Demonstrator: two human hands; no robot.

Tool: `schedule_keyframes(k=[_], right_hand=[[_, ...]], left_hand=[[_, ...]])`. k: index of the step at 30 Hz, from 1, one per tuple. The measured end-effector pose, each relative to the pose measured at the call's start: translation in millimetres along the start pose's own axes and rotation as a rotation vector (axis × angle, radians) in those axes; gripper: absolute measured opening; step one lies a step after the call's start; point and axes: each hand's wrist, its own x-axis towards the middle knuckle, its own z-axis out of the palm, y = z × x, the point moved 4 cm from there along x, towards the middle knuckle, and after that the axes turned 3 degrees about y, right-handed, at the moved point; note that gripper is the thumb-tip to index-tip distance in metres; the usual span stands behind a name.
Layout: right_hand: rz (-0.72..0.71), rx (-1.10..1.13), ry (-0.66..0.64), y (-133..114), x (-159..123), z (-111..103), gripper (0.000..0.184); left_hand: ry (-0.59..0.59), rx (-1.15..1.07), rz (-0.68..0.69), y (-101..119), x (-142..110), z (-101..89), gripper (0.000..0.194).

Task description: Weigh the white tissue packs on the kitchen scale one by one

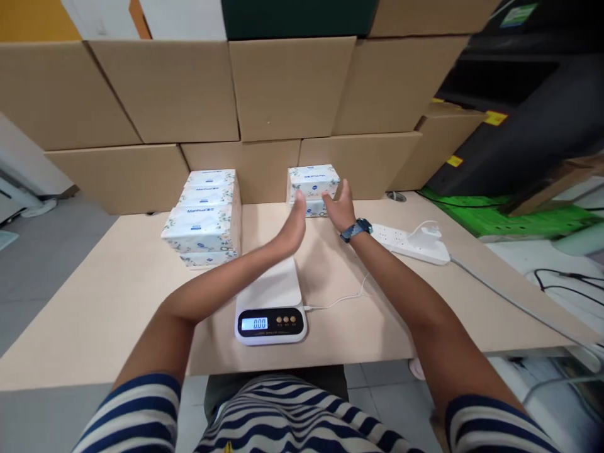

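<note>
My left hand [293,228] is held edge-on in front of a small stack of tissue packs, its fingers straight and nothing seen in it. My right hand [340,207] is beside the stack's right side, thumb and fingers apart; whether it touches the packs I cannot tell. The upper tissue pack [313,181] rests on a lower tissue pack [316,208], which is partly hidden by my hands. Below my left forearm lies a white digital scale [271,296] with a bare platform, its lit display reading 0.00. Several floral-printed tissue packs [201,229] are stacked at the left.
Cardboard boxes [292,88] form a wall behind the table [117,314]. A white power strip [410,244] lies right of my right wrist, its cable running to the right edge. A thin white cord [340,303] joins the scale. Dark equipment [528,119] stands at the right.
</note>
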Motion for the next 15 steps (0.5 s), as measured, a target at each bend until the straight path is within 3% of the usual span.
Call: schedule_keyframes(k=[3, 5, 7, 9, 11, 13, 15], right_hand=[[-0.087, 0.06, -0.037, -15.8, -38.3, 1.4, 0.117], [-0.129, 0.135, -0.089, -26.6, -72.1, 8.5, 0.119], [-0.107, 0.198, -0.181, -37.0, -108.1, 21.3, 0.124], [-0.043, 0.248, -0.291, -47.3, -141.2, 38.4, 0.129], [0.024, 0.288, -0.371, -57.4, -166.5, 57.2, 0.132], [0.066, 0.299, -0.397, -67.2, -182.3, 76.7, 0.134], [0.071, 0.29, -0.395, -78.5, -190.7, 97.6, 0.132]], left_hand=[[-0.145, 0.151, 0.06, 26.7, -104.7, -14.2, 0.086], [-0.104, 0.219, 0.166, 48.4, -160.5, -38.3, 0.084], [0.012, 0.284, 0.241, 66.6, -192.2, -73.7, 0.082], [0.22, 0.322, 0.298, 78.6, -200.5, -119.6, 0.081], [0.453, 0.323, 0.3, 80.8, -192.7, -169.0, 0.086], [0.616, 0.308, 0.219, 72.9, -176.5, -211.8, 0.098], [0.714, 0.277, 0.136, 61.2, -160.3, -240.3, 0.111]])
